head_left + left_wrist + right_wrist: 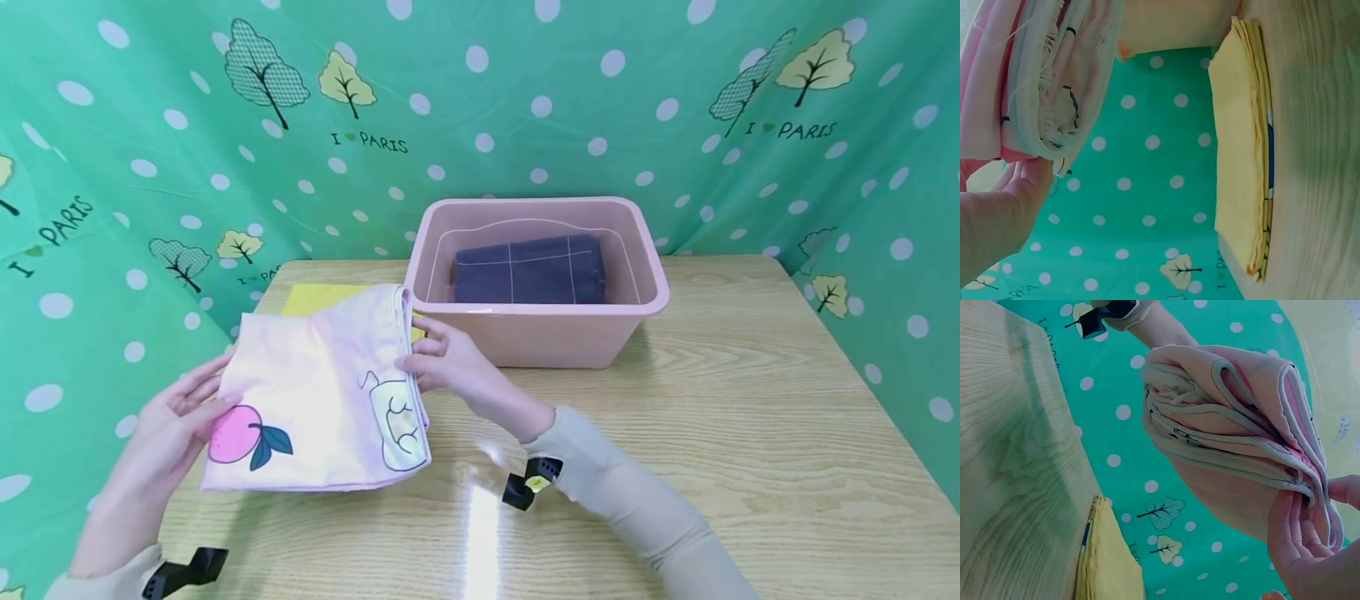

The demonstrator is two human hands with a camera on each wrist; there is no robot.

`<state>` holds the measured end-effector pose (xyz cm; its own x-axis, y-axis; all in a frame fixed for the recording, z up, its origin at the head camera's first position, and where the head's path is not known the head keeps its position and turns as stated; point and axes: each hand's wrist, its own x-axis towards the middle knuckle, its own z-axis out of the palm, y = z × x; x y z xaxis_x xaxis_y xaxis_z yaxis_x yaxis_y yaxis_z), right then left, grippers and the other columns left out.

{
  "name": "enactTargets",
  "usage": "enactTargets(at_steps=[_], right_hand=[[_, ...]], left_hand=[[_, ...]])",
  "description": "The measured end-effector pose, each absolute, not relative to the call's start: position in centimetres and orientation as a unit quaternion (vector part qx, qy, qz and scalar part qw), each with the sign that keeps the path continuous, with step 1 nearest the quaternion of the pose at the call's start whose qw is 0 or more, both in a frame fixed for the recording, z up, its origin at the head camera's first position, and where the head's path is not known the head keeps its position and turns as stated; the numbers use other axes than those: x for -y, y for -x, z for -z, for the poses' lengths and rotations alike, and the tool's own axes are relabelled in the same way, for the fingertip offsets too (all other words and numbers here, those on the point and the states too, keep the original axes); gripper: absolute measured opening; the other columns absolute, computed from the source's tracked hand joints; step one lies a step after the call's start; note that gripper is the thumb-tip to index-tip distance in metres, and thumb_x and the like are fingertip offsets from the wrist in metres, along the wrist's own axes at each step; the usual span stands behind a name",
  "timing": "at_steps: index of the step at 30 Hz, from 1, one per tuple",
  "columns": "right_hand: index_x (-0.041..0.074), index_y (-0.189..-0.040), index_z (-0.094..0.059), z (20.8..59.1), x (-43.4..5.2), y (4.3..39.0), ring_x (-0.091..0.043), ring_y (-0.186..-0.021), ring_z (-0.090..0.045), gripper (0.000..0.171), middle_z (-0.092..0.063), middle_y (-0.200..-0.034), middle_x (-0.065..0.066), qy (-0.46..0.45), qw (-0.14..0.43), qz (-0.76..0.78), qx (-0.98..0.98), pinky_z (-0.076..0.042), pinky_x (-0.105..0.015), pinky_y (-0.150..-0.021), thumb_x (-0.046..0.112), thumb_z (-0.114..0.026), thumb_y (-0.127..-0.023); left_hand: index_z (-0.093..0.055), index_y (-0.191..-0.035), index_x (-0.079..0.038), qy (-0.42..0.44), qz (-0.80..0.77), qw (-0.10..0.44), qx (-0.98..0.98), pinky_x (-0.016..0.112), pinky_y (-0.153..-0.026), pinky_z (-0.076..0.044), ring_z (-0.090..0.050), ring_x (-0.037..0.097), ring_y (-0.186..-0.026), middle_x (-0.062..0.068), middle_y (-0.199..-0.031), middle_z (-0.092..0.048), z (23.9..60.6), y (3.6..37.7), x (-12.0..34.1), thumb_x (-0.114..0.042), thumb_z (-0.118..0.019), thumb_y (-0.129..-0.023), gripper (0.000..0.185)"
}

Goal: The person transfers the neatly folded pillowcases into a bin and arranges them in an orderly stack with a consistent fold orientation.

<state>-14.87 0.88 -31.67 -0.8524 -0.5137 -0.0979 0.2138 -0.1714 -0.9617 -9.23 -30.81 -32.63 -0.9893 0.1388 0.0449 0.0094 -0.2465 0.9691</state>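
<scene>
A folded pink cloth (315, 392) printed with a peach and a pale shape is held just above the wooden table (712, 400). My left hand (168, 425) holds its left edge, fingers under the fold (997, 212). At the right edge my right hand (450, 362) pinches the stacked layers (1304, 550). The wrist views show the cloth's layered edges (1041, 81) (1235, 425) clear of the tabletop. A folded yellow cloth (315, 297) lies flat on the table beneath and behind it (1238, 156) (1107, 562).
A pink plastic bin (652, 283) stands at the back centre of the table, with a folded dark checked cloth (528, 271) inside. Green dotted curtains enclose the table on three sides. Bare wood stretches to the right and front of the bin.
</scene>
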Motion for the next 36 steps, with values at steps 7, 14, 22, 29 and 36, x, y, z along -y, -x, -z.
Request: enactTargets(at_steps=[7,14,22,29,36], right_hand=[[0.007,-0.137,-0.029,31.1,-1.9,15.3,-0.014,-0.076,-0.06,0.063,-0.061,-0.097,-0.015,0.126,0.222,0.76,-0.598,-0.052,-0.03,-0.069,0.0,-0.057,-0.081],[0.007,-0.136,-0.031,30.3,-3.2,15.6,-0.012,-0.08,-0.058,0.061,-0.06,-0.086,-0.004,0.106,0.205,0.765,-0.601,-0.05,-0.027,-0.069,0.003,-0.056,-0.08],[0.01,-0.134,-0.035,29.7,-4.5,16.3,-0.013,-0.079,-0.06,0.057,-0.059,-0.108,-0.014,0.085,0.197,0.783,-0.584,-0.051,-0.028,-0.07,0.002,-0.055,-0.081],[0.009,-0.133,-0.037,28.8,-6.0,17.0,-0.011,-0.073,-0.06,0.057,-0.063,-0.088,-0.005,0.055,0.175,0.794,-0.58,-0.051,-0.022,-0.063,0.003,-0.057,-0.08],[0.004,-0.135,-0.033,27.7,-7.7,17.7,-0.007,-0.058,-0.053,0.058,-0.061,-0.087,-0.005,0.033,0.151,0.821,-0.55,-0.049,-0.017,-0.056,-0.001,-0.054,-0.081]], left_hand=[[-0.051,-0.124,-0.011,-0.081,-0.811,0.038,-0.579,0.022,-0.07,-0.051,-0.062,0.016,-0.09,0.004,-0.109,-0.062,31.7,9.9,29.9,0.017,-0.037,-0.086,0.05],[-0.047,-0.127,-0.007,-0.108,-0.822,0.032,-0.558,0.024,-0.073,-0.051,-0.06,0.017,-0.095,0.008,-0.112,-0.06,30.6,10.7,28.7,0.019,-0.035,-0.085,0.051],[-0.044,-0.129,-0.005,-0.121,-0.818,0.033,-0.562,0.023,-0.071,-0.051,-0.06,0.018,-0.093,0.01,-0.111,-0.06,28.8,11.9,26.9,0.018,-0.037,-0.085,0.05],[-0.044,-0.129,-0.006,-0.123,-0.812,0.042,-0.568,0.021,-0.071,-0.051,-0.059,0.017,-0.093,0.009,-0.111,-0.059,27.4,12.9,25.2,0.016,-0.041,-0.085,0.049],[-0.042,-0.13,-0.007,-0.126,-0.791,0.035,-0.598,0.019,-0.07,-0.05,-0.059,0.014,-0.091,0.006,-0.11,-0.059,26.2,14.3,23.1,0.011,-0.047,-0.085,0.049]])
